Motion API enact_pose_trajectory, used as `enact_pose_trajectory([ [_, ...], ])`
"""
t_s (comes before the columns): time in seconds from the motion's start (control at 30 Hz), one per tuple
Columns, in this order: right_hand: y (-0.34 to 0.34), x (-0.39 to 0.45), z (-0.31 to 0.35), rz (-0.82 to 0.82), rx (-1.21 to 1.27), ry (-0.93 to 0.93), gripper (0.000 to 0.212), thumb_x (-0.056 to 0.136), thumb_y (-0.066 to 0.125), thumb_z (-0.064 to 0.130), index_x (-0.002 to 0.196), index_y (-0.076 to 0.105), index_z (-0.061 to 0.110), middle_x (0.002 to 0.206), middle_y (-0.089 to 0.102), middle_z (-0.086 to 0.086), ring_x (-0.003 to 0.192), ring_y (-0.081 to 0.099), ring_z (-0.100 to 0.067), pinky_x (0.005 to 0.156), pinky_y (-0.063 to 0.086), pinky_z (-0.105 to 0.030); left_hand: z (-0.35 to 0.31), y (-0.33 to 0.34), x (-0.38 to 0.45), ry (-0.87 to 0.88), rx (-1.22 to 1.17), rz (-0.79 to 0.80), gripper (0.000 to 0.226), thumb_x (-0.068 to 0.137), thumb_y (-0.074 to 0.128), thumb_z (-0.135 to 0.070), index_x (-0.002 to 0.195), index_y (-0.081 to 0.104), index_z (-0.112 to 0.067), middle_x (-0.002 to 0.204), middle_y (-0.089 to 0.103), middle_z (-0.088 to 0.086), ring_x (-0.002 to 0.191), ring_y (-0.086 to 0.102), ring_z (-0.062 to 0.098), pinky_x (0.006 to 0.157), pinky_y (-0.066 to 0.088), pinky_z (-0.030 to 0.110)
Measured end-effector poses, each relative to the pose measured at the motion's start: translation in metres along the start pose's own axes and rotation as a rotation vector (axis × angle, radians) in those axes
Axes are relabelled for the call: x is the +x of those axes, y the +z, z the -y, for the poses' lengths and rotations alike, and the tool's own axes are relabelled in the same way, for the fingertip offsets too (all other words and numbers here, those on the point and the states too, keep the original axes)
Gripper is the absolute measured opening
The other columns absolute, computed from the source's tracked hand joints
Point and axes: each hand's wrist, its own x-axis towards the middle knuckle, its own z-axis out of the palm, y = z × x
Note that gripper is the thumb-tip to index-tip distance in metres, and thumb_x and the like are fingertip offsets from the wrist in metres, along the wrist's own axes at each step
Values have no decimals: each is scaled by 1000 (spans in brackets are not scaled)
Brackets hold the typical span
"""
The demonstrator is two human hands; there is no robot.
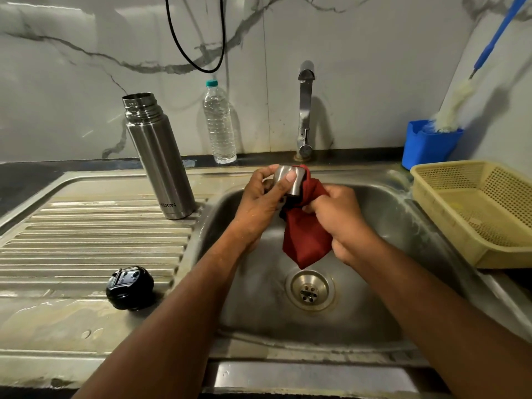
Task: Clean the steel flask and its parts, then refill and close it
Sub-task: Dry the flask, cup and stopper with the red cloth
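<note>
Holding steel cup [289, 180] over sink [388, 214]: your left hand [260, 203] clamps its wall, right hand [339, 217] grips red cloth [306, 237]. Light, rigid, probably slick; grip the sides. Flask [159, 159] stands open on drainboard.

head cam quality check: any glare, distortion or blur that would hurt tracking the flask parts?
Head view: wide-angle bowing bends the counter edges and tilts the steel flask; soft glare streaks run down its body and across the wall tiles; the tap throws a soft shadow on the wall; hands, steel cup and red cloth stay sharp.
</note>
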Motion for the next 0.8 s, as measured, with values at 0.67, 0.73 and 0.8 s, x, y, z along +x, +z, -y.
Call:
enact_pose_trajectory([
  [0.67,0,-3,4,2,3,41,32,81,53,-9,94,76,9,91,76,-17,83,70,-29,77,62,-45,1,5,-1,36,50,1,17,108,55,-29,116,58,-14,98,69,-2,84,68,6,73,54,25],
  [0.73,3,-11,0,2,-194,-82,34,84,56,-4,97,77,20,87,74,-5,81,70,-21,71,58,-33,1,8,-4,28,101,-7,17,112,45,-28,106,55,-16,92,60,-6,77,60,-4,72,50,18],
  [0.8,8,-19,-1,13,-388,-283,46,86,59,-3,121,74,25,99,75,0,90,69,-15,79,55,-24,0,5,-3,27,198,-61,20,113,39,-23,104,53,-12,90,54,-7,72,57,-13,65,44,7],
])
